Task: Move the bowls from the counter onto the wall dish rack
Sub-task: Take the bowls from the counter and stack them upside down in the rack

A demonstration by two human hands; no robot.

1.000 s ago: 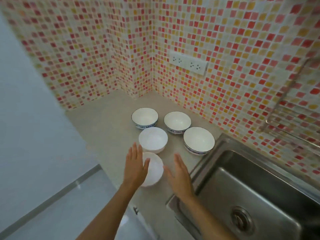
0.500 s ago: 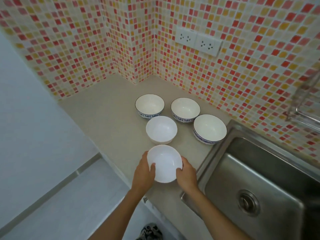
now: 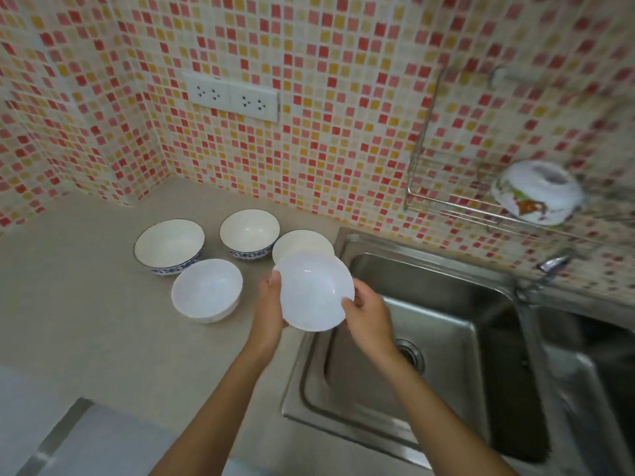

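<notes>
Both forearms reach forward, bare. The left hand [image 3: 269, 309] and right hand [image 3: 369, 319] face each other, fingers [image 3: 350, 305] curled, clasping something between them

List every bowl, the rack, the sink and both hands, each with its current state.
Held white bowl: lifted, upright, gripped on both sides.
Left hand: on its left rim.
Right hand: on its right rim.
Plain white bowl: upright on counter.
Left blue-rimmed bowl: upright.
Middle blue-rimmed bowl: upright.
Right blue-rimmed bowl: upright, partly hidden.
Wall dish rack: holds one bowl.
Floral bowl: upside down on rack.
Sink: no dishes.
</notes>
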